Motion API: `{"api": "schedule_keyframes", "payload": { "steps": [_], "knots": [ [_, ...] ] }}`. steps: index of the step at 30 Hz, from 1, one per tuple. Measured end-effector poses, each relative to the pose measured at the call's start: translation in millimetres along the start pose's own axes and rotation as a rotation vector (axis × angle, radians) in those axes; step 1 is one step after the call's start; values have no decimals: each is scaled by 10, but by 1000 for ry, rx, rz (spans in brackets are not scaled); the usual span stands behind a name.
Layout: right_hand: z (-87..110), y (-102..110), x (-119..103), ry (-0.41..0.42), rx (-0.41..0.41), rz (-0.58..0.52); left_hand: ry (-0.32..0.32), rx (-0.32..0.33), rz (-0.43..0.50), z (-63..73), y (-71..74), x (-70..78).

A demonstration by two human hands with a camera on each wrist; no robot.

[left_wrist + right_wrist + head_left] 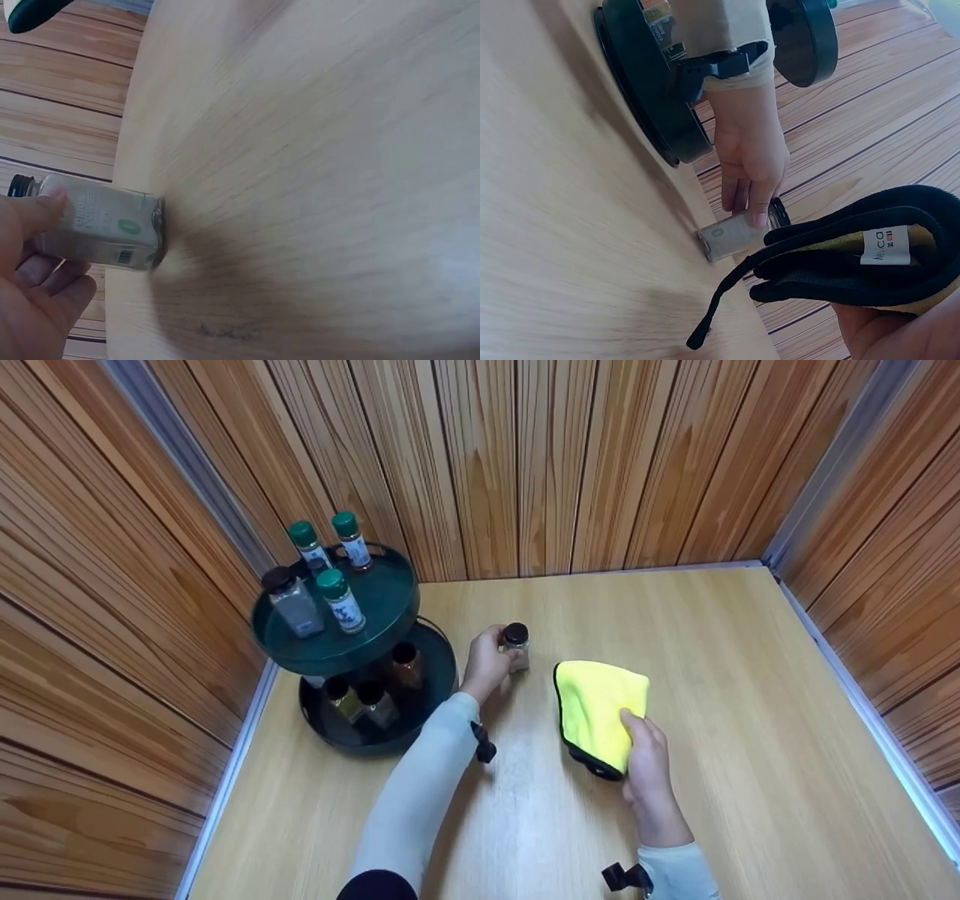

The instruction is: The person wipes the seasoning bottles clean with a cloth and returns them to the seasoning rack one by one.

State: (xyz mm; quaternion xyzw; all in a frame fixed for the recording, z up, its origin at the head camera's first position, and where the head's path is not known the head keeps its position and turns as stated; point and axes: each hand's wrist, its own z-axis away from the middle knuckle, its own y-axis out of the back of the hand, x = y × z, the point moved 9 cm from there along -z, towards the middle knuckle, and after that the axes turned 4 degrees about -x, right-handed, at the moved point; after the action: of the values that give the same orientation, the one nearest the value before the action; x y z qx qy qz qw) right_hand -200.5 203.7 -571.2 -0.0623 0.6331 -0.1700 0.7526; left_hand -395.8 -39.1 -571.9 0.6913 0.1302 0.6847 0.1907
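My left hand (489, 661) grips a clear glass spice jar (516, 649) with a black lid, thumb on one side and fingers on the other. In the left wrist view the jar's pale contents and green-marked label (101, 221) show. Its base is at the tabletop or barely above it; I cannot tell which. To the right, my right hand (649, 765) holds a folded yellow cloth (600, 712) with black edging, thumb on top. A white tag (886, 245) shows between the cloth's folds in the right wrist view.
A dark green two-tier round rack (382, 619) stands at the left. Its upper tier carries green-capped bottles (342, 601) and a dark-lidded jar (294, 601); several jars (379, 705) sit on the lower one. Wood-panelled walls (487, 465) enclose the table (750, 720) behind and at both sides.
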Motion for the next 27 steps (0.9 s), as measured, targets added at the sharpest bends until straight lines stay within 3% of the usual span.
{"api": "schedule_keyframes", "payload": {
  "steps": [7,12,21,27],
  "knots": [
    [1,-3,-30,-2,11,-12,-58,-43,-64,125,78,149],
    [4,-11,-43,14,-4,-18,-124,-78,-68,285,158,283],
    [-11,23,-69,17,3,-17,-130,-96,54,741,252,326],
    [-10,60,-89,11,15,8,-144,-109,-1,1048,276,348]
  ]
}}
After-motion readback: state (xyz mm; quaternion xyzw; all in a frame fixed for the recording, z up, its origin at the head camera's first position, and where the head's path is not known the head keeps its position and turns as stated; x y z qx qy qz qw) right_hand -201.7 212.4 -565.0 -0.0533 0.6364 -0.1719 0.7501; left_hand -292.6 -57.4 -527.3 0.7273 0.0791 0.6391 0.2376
